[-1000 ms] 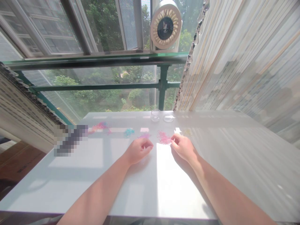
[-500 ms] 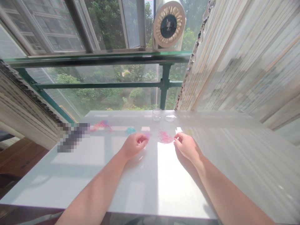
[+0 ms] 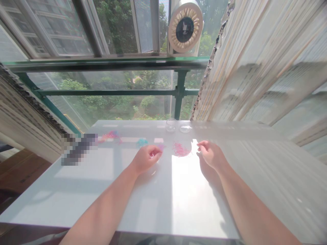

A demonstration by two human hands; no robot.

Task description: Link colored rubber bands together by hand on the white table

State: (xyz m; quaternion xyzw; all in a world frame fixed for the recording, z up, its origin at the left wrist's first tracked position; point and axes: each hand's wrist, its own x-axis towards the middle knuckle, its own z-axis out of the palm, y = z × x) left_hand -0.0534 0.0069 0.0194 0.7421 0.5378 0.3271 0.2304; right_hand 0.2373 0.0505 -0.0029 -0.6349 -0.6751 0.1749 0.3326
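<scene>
Pinching: left hand [image 3: 145, 158] at purple bands [image 3: 160, 147]; right hand [image 3: 211, 153] curled, grip unclear

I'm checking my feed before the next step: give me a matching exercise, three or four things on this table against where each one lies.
Things:
1. pink pile
2. teal pile
3. glass dish
4. left hand

Places:
A. far edge of the table, by the window
B. between the two hands
C. beyond the left hand, to its left
D. at a small purple pile

Pairs: 1-B, 2-C, 3-A, 4-D
</scene>
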